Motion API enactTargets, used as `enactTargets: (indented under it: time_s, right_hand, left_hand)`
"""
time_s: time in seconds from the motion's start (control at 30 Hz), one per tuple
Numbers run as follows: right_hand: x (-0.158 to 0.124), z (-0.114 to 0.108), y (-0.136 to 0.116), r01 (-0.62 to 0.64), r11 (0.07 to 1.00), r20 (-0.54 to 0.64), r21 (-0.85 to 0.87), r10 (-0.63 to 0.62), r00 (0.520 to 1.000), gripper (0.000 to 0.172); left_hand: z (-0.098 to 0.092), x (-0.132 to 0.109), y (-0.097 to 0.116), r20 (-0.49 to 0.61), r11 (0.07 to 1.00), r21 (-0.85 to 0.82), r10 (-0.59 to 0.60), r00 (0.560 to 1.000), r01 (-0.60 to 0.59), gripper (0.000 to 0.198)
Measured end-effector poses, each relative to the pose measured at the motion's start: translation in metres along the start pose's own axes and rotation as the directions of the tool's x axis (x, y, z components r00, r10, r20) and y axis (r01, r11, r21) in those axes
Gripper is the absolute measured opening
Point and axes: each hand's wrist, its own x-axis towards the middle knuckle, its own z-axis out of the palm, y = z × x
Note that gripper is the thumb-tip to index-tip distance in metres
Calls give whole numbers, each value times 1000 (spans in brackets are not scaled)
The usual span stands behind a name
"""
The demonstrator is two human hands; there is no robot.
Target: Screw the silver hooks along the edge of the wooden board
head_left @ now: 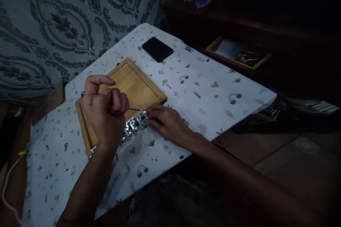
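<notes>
A wooden panel [133,81] with a raised border lies flat on the cloth-covered table. Along its near edge runs a shiny metal strip [129,127] with several small curved metal pieces. Above the panel's near part, my left hand [106,104] is closed around a thin dark rod [135,109]. The rod points right, toward the strip's right end; its handle, if any, is hidden in the fist. My right hand [166,122] is at that end, its fingers closed on the metal strip. Its fingertips are partly hidden.
Farther back on the patterned tablecloth [202,103] lies a black phone [157,49]. Behind the table, an open drawer [234,53] holds papers. At the left are a cardboard piece [49,103] and a white cable [10,181]. A patterned wall covering [80,17] borders the table.
</notes>
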Motion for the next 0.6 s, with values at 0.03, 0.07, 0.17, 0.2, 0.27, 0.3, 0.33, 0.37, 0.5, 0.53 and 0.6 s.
enactTargets:
  time_s: [0.03, 0.07, 0.17, 0.2, 0.27, 0.3, 0.33, 0.37, 0.5, 0.53, 0.6]
  right_hand:
    - [0, 0, 0, 5, 1000, -4, 5, -5, 1000, 13]
    - [0, 0, 0, 9, 1000, -9, 8, -9, 1000, 13]
    - [0, 1, 0, 4, 1000, -14, 5, -4, 1000, 13]
    - [0, 1, 0, 2, 1000, -13, 3, -2, 1000, 13]
    - [0, 1, 1, 3, 1000, -14, 0, -3, 1000, 13]
    - [0, 1, 1, 6, 1000, -18, 1, -6, 1000, 13]
    - [0, 1, 1, 10, 1000, -21, 2, -10, 1000, 13]
    - [0, 1, 1, 11, 1000, -22, 2, -11, 1000, 13]
    - [0, 1, 2, 10, 1000, -23, -15, -11, 1000, 13]
    - [0, 1, 2, 15, 1000, -27, -18, -15, 1000, 13]
    - [-1, 1, 2, 25, 1000, -33, -15, -25, 999, 13]
  left_hand:
    - [1, -1, -3, -7, 1000, -3, -6, 1000, 6, 8]
    - [1, -1, -6, -12, 1000, -6, -13, 1000, 13, 9]
    - [3, -2, -12, -19, 1000, -15, -21, 1000, 21, 9]
    - [3, -2, -12, -22, 1000, -19, -19, 1000, 19, 9]
    - [3, -1, -13, -32, 1000, -26, -19, 999, 18, 9]
    - [3, -1, -14, -34, 999, -27, -24, 999, 23, 9]
    - [3, -1, -14, -34, 999, -26, -32, 999, 31, 10]
    - [3, -1, -15, -32, 999, -25, -39, 999, 39, 10]
    - [2, -1, -18, -22, 998, -37, -45, 999, 44, 9]
    - [2, -1, -19, -19, 998, -43, -44, 999, 43, 9]
    - [2, -2, -20, -9, 998, -48, -48, 999, 48, 9]
